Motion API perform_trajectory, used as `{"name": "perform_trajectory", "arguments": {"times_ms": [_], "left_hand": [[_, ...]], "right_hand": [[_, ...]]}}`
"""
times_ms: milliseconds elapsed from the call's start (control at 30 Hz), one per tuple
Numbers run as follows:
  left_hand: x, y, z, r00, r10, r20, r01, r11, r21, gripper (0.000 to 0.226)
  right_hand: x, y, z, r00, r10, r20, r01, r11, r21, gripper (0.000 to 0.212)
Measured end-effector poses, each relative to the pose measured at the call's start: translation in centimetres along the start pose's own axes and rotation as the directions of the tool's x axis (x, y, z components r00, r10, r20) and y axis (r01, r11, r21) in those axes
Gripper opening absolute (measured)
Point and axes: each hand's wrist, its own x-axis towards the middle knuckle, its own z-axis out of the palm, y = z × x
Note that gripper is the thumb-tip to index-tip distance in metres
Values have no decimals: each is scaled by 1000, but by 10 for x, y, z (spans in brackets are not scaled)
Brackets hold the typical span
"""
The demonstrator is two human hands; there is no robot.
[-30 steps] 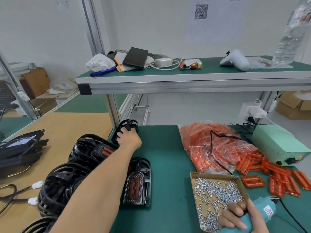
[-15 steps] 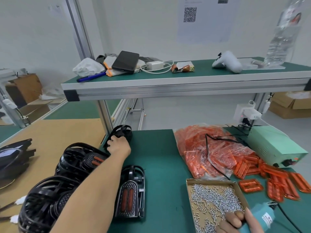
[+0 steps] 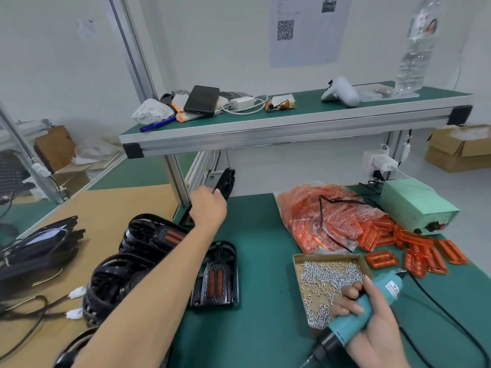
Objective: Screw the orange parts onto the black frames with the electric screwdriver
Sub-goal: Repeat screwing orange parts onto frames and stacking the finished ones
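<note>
At about eleven o'clock on the green counter [image 3: 260,235], my left hand [image 3: 208,208] has its fingers wrapped around a black frame [image 3: 225,181] that stands up on its edge. I think it is light and stiff, with thin ribs, so the rim is a good place to hold. At five o'clock my right hand [image 3: 372,317] has its fingers tight around the blue electric screwdriver [image 3: 358,314], tip pointing down by the box of screws [image 3: 329,277]. The orange parts [image 3: 414,251] lie at two o'clock, small and smooth. They look slippery, so I would pinch one by its sides.
</note>
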Motion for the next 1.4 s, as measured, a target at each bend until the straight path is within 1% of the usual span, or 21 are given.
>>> {"name": "perform_trajectory", "arguments": {"times_ms": [67,133,200,267,333,400,500,567,667,733,800,867,900,967,1033,1100,1300,1400], "left_hand": [[-34,0,-10,1000,-15,24,21,970,-243,30],[-71,-5,-19,994,-93,57,107,913,-393,35],[-110,-17,-21,970,-199,138,242,809,-536,36],[-148,-32,-21,923,-287,257,385,670,-635,37],[-185,-49,-24,873,-341,348,486,550,-679,35],[-220,-62,-27,832,-370,413,551,465,-693,31],[-259,-74,-30,782,-391,486,620,401,-675,29],[-275,-77,-29,759,-407,509,647,383,-659,28],[-289,-81,-28,743,-438,505,666,410,-624,29],[-293,-86,-27,757,-443,480,653,488,-579,29],[-296,-93,-29,795,-410,447,602,629,-492,29],[-296,-100,-31,841,-339,421,486,816,-314,31],[-296,-102,-33,865,-298,404,406,888,-214,33],[-293,-104,-36,905,-222,363,266,961,-76,38],[-291,-106,-37,931,-150,332,155,988,12,43],[-288,-107,-36,941,-88,328,62,994,90,44],[-282,-112,-34,936,-77,342,18,985,172,36],[-278,-109,-36,959,-33,281,-28,977,210,29]], "right_hand": [[-5,0,2,1000,2,25,-2,1000,-5,19],[-8,-2,4,999,-5,50,6,999,-36,20],[-10,-1,5,998,3,55,0,999,-49,20],[-10,-1,5,998,22,53,-21,999,-29,21],[-11,-1,7,998,29,51,-28,999,-20,21],[-12,-2,7,998,25,59,-24,1000,-16,21],[-12,-2,5,998,23,57,-23,1000,-10,21],[-9,-3,4,998,33,55,-32,999,-4,21],[-5,-3,4,997,51,53,-52,999,15,22],[-2,-3,4,997,53,47,-54,998,19,22],[0,-2,1,997,52,51,-53,998,15,22],[1,-2,0,997,49,60,-50,999,13,22],[1,-2,-1,997,49,60,-50,999,15,22],[1,-1,-1,997,48,61,-49,999,17,22],[1,-1,-1,997,44,56,-45,999,14,23],[1,-1,-1,998,42,51,-43,999,8,23],[0,-1,-1,998,56,36,-56,998,0,24],[0,-1,-2,997,64,35,-65,998,11,24]]}}
